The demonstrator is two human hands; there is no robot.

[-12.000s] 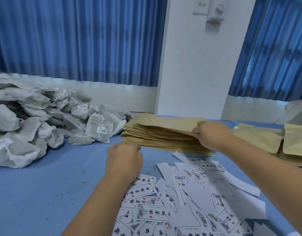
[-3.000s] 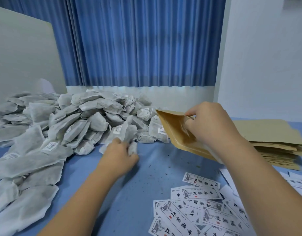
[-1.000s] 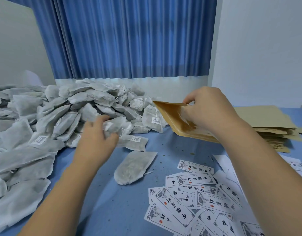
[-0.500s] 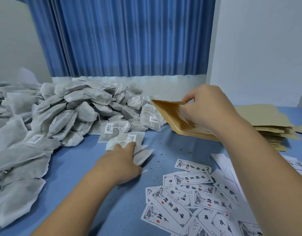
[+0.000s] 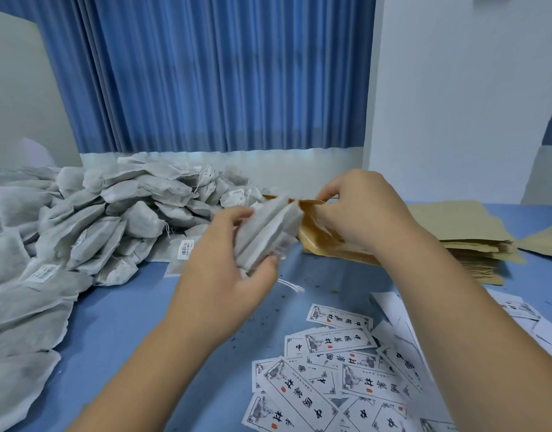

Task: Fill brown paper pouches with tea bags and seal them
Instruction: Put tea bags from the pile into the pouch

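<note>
The left hand (image 5: 225, 275) has its grip clamped round a small bundle of tea bags (image 5: 268, 232), thumb on top and fingers curled beneath. It holds them above the blue table (image 5: 128, 322) with their leading ends right at the mouth of the brown paper pouch (image 5: 318, 235). The right hand (image 5: 362, 213) has its grip pinched on the pouch's upper lip, holding the mouth apart; the pouch's far end seems to rest low by the table. The bags look light, soft and pillowy, so they will likely squash and fan out rather than slide in as one block. A hold across the middle of the bundle, as here, should keep them stacked. A loose string (image 5: 292, 285) dangling below could catch on the lip. The pouch is thin paper, limp and easy to crease or tear, so it is best taken by the edge of its opening. The heap of loose tea bags (image 5: 112, 219) lies to the left, the stack of flat pouches (image 5: 474, 244) lies past the right wrist, and printed labels (image 5: 337, 369) are scattered nearer the person.
</note>
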